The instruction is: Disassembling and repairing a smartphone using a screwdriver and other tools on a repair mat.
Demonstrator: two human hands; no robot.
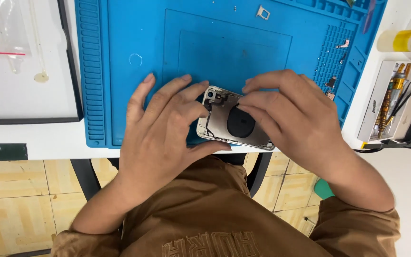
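Phone housing (231, 124), opened, back-side parts exposed, lying on blue mat (120, 71) at near bench edge. Left hand (160, 128) fingers curled around its left side, gripping. Right hand (293, 119) fingertips pressing its top edge.

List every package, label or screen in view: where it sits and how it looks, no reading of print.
Clear plastic bag: far left on the white tray, flat, transparent, with a red seal strip.
White box: right of the blue mat, long, open, holding gold-coloured bits, with dark print along its side.
Bottle: top right, lying down, translucent with a yellow band.
No screens show.
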